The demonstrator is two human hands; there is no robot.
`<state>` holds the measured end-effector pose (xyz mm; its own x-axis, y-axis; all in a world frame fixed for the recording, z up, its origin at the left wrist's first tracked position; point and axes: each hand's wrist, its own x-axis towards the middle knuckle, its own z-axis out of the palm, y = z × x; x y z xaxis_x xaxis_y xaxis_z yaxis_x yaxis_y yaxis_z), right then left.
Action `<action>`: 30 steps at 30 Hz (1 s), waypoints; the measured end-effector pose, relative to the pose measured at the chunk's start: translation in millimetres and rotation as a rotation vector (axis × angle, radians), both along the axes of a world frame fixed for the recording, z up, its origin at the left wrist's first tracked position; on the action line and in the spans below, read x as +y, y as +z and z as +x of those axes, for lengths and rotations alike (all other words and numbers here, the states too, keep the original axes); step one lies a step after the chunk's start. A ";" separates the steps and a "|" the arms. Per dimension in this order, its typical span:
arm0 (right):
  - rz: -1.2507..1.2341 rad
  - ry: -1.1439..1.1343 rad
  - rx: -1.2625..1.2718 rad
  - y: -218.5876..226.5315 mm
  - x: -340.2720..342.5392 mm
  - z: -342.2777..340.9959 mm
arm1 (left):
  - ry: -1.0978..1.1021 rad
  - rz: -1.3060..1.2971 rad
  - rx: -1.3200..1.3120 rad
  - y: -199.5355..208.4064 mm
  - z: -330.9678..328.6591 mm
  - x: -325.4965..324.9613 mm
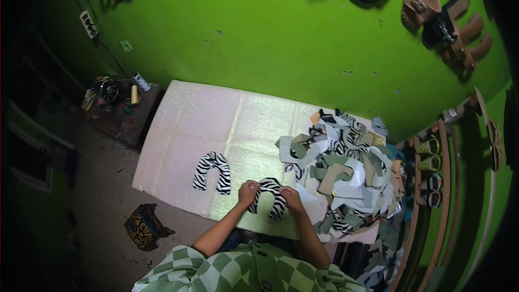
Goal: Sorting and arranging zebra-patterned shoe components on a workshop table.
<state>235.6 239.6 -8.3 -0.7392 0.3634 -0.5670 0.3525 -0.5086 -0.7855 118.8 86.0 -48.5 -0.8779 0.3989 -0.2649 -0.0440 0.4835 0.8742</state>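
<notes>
Between my hands, near the front edge of the table, is a U-shaped zebra-print piece (268, 185) with its curve away from me. My left hand (248, 193) pinches its left side, and my right hand (292, 200) grips its right side. A second zebra-print U-shaped piece (212, 159) lies flat on the table to the left, apart from my hands. Under both pieces is the shiny whitish table covering (184, 130).
A heap of cut scraps (346, 184) covers the table's right side. Sandals (421, 0) hang on the green wall, and a wooden rack (444, 184) with footwear stands at right. At left are a small table (116, 121) with a thread spool (134, 95) and a patterned stool (141, 229).
</notes>
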 end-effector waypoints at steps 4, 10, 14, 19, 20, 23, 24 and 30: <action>-0.034 -0.040 0.019 -15.2 -3.0 -30.3 | 0.037 0.172 -0.123 8.5 -34.5 -21.4; 0.123 0.109 0.001 -10.7 -58.1 -119.0 | 0.087 0.305 -0.069 31.9 -121.4 -91.7; 0.489 -0.009 0.010 -30.7 -95.6 -165.6 | 0.041 0.209 0.003 40.3 -165.6 -117.9; 0.726 -0.088 -0.160 -11.6 -124.4 -190.8 | 0.014 0.081 0.091 31.7 -190.7 -137.4; 0.730 -0.104 -0.168 -13.0 -126.9 -193.7 | 0.006 0.054 0.105 29.7 -193.3 -137.4; 0.853 -0.131 -0.212 -16.8 -134.4 -198.0 | -0.035 0.078 0.175 21.4 -198.8 -136.3; 0.874 -0.142 -0.212 -18.1 -136.5 -197.8 | -0.041 0.106 0.199 18.1 -198.9 -136.1; 1.014 -0.154 -0.240 -7.6 -146.1 -197.9 | -0.088 0.125 0.251 17.4 -201.9 -136.7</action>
<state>37.7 93.5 -15.9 -0.5532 0.8301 -0.0703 0.5425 0.2950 -0.7865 -83.1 -50.7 -31.1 -0.8701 0.4927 0.0128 0.2191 0.3634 0.9055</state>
